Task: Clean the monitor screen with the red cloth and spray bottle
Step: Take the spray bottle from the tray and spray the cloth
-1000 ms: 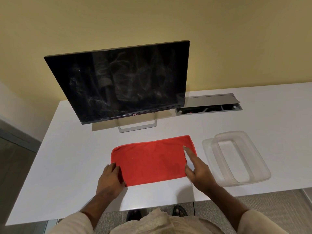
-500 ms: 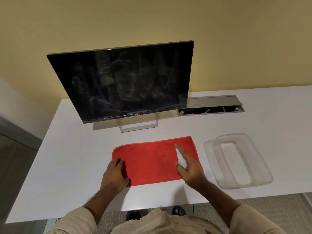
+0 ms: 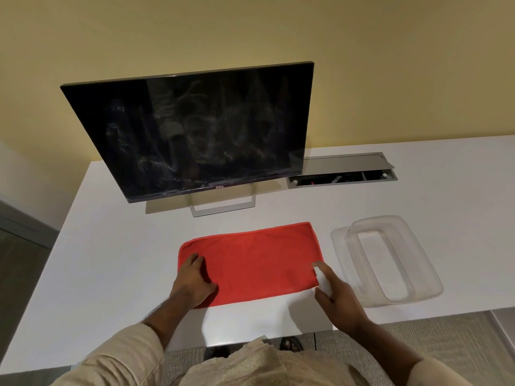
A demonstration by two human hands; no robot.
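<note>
We count one red cloth (image 3: 250, 263) flat on the white desk (image 3: 117, 274), our left hand (image 3: 192, 282) spread flat on its left end; our right hand (image 3: 338, 296), back at its right edge from mid-cloth, grips one small white spray bottle (image 3: 322, 280). Beyond both hands stands one smeared Dell monitor (image 3: 195, 132); right of the right hand, one clear plastic container (image 3: 390, 260).

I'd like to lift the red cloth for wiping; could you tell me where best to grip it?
Pinch the red cloth at its free right edge, coming from the right: it lies flat, the left hand presses its left end, and the right hand is already beside that edge.
</note>
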